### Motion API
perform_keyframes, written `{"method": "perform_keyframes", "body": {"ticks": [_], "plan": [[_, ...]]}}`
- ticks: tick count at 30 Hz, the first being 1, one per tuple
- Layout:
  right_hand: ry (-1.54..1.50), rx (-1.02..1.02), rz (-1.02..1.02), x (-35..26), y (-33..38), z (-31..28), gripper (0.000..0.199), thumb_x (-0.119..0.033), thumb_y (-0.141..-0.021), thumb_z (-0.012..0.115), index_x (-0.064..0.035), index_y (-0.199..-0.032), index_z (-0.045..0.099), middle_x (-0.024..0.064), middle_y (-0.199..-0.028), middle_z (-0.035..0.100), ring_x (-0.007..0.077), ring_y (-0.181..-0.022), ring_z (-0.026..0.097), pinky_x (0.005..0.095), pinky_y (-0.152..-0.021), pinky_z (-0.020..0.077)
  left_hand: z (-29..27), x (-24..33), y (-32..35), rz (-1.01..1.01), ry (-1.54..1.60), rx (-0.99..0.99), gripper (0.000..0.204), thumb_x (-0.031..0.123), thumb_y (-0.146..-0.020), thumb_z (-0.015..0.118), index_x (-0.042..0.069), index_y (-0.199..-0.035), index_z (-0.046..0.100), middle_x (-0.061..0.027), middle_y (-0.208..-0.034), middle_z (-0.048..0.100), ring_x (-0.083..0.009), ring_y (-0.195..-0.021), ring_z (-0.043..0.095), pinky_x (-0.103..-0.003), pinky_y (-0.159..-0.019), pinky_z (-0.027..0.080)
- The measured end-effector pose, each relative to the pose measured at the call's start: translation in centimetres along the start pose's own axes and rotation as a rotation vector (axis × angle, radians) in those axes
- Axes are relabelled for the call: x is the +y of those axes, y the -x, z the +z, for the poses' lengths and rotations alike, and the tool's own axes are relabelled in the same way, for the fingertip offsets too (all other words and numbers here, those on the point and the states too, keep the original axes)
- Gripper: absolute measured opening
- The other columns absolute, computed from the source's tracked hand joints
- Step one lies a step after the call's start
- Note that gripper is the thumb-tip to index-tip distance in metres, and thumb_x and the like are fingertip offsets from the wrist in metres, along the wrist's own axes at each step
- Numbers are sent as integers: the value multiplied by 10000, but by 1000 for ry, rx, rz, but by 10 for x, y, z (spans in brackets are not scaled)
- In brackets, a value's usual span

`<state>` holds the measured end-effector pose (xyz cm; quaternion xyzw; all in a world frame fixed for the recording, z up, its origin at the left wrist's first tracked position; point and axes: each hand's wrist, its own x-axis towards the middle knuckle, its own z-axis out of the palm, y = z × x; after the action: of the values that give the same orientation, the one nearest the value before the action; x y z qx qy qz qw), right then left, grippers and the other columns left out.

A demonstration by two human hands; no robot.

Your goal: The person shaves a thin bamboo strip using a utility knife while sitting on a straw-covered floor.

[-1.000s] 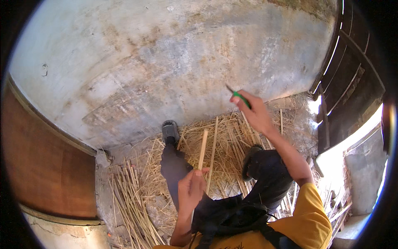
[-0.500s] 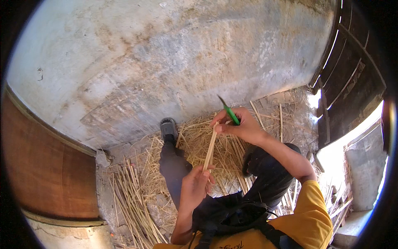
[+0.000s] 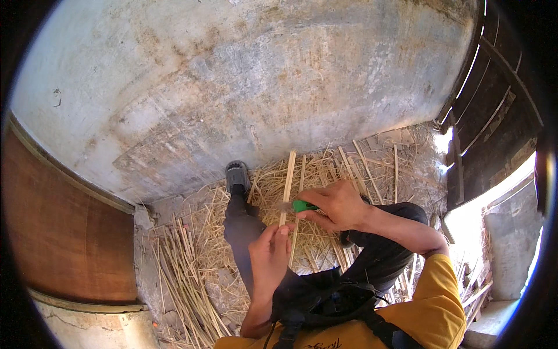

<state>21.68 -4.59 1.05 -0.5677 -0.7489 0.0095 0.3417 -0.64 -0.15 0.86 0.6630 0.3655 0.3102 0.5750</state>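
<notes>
My left hand (image 3: 269, 257) pinches the lower end of a pale, flat wooden strip (image 3: 288, 180), which looks like split bamboo and points up toward the wall. Fingers closed, my right hand (image 3: 339, 206) grips a green-handled knife (image 3: 302, 206) just above the left hand. Its blade points left, blurred, at the strip; whether it touches the wood I cannot make out. A second thin strip (image 3: 301, 174) runs beside the first, partly behind the right hand, and I cannot tell what supports it.
Straw-like shavings (image 3: 218, 250) cover the floor between my legs. At the left lies a bundle of long thin sticks (image 3: 189, 285). Ahead stands a stained plaster wall (image 3: 261, 87), with a brown wooden panel (image 3: 70, 227) at the left and dark boards (image 3: 494, 110) at the right.
My right hand has come down from the strips' upper end toward my left hand. The knife has swung from pointing up to pointing left at the strip. The strips now stand apart.
</notes>
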Motion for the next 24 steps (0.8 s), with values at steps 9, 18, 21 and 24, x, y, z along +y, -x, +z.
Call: {"method": "perform_keyframes", "body": {"ticks": [9, 18, 21, 24], "plan": [[82, -62, 29, -8, -2, -6, 320, -400, -962, 673, -121, -1118, 652, 89, -710, 672, 328, -583, 674, 451, -496, 494, 6, 2, 2, 91, -79, 47, 253, 186, -1090, 533, 6, -1050, 707, 47, -606, 503, -18, -525, 428, -225, -477, 307], [138, 84, -45, -2, -3, 1, 282, -371, -891, 753, -132, -1030, 699, 57, -724, 682, 279, -547, 650, 396, -491, 482, 4, 2, 4, 101, -65, 54, 246, 173, -1084, 543, -5, -1039, 708, 39, -622, 518, -25, -572, 441, -224, -525, 322], [143, 22, -3, -1, -5, -2, 321, -418, -949, 689, -123, -1075, 673, 96, -696, 670, 330, -579, 670, 449, -512, 510, 4, 0, 4, 117, -56, 62, 244, 170, -1082, 547, -7, -1037, 707, 42, -624, 517, -26, -566, 439, -225, -518, 323], [198, 169, 160, 16, -11, -10, 307, -405, -963, 676, -117, -1069, 685, 134, -688, 663, 366, -592, 665, 465, -523, 508, 3, 4, 10, 86, -144, 54, 236, 161, -1079, 548, -8, -1038, 707, 42, -626, 526, -25, -561, 445, -226, -505, 331]]}}
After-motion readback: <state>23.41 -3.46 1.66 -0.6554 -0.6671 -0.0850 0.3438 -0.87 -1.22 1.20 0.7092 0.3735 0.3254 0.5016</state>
